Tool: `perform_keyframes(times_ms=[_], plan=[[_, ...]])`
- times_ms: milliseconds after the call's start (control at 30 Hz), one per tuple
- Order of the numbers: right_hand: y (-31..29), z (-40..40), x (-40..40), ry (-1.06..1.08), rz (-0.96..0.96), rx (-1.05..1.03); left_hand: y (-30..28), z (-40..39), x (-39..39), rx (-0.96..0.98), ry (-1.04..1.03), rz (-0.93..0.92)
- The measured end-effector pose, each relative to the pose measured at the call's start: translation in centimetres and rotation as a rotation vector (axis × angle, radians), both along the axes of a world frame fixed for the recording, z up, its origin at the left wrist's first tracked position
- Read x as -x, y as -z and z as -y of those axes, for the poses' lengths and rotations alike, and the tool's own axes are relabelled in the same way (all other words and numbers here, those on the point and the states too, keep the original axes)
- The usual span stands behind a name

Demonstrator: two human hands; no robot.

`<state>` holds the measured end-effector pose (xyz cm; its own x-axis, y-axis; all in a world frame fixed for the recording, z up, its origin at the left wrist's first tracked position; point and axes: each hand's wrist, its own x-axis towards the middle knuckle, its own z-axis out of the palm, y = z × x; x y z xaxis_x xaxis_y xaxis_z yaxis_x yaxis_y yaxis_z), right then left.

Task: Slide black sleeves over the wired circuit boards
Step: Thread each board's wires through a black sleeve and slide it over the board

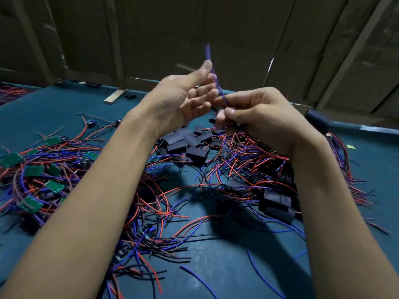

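Blue wire (217, 83), blurred, rises between both raised hands: the right hand (259, 117) is curled tight around its lower end, though what else it holds is hidden; the left hand (183, 98) pinches it loosely higher up. Loose black sleeves (187, 143) lie heaped on the green table (216, 255) just below, bare circuit boards (34, 170) well left. Best, I judge, to gather the leads straight before threading a sleeve over them
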<state>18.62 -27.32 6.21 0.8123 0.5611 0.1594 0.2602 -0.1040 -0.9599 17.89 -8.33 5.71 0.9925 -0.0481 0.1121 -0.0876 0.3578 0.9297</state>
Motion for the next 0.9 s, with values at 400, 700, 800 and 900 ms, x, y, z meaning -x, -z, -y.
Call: perform_keyframes(times_ms=[400, 700, 800, 900], plan=[[-1.8, 3.8, -0.3, 0.217, 0.293, 0.180, 8.1, -0.9, -3.8, -1.810, 0.138, 0.160], [-1.8, 2.9, -0.3, 0.277, 0.298, 0.204, 3.9, -0.6, -2.2, -0.903, 0.020, 0.222], [-1.4, 2.6, -0.5, 0.345, 0.451, 0.249, 2.3, -0.8, -1.5, -0.743, 0.062, 0.225], [-1.1, 2.6, -0.4, 0.337, 0.577, 0.248, 1.3, -1.1, -0.5, -0.854, 0.075, 0.305]])
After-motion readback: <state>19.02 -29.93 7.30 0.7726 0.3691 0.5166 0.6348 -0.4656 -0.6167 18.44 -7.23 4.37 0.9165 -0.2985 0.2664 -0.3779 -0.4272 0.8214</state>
